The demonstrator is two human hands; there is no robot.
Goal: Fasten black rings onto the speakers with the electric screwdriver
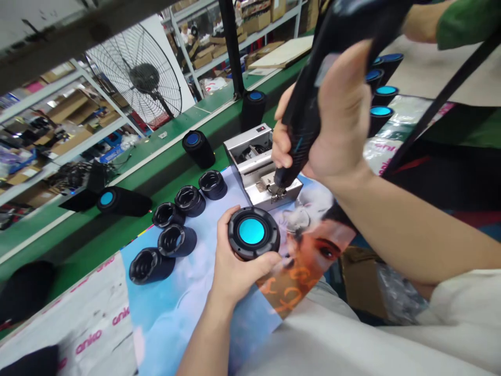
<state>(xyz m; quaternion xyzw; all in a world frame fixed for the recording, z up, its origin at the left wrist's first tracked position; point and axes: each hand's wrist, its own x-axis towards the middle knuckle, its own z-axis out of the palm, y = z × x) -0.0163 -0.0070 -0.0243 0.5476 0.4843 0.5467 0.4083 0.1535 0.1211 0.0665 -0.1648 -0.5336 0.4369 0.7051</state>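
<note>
My left hand [235, 271] grips a round black speaker [252, 233] with a bright blue centre, its face turned up. My right hand [340, 115] is wrapped around a black electric screwdriver [301, 122] that slants downward. The tip of the screwdriver is over the front of a metal screw feeder [250, 164]; whether it touches cannot be made out. Left of the speaker, several black ring-shaped housings [190, 201] stand on a printed poster sheet [183, 308].
Black cylindrical speakers with blue ends lie or stand on the green bench [164, 156], one [199, 149] beside the feeder. More speakers [381, 112] are at right, near another person's green sleeve [469, 26]. Behind are a large fan [144, 78] and loaded shelves [250, 26].
</note>
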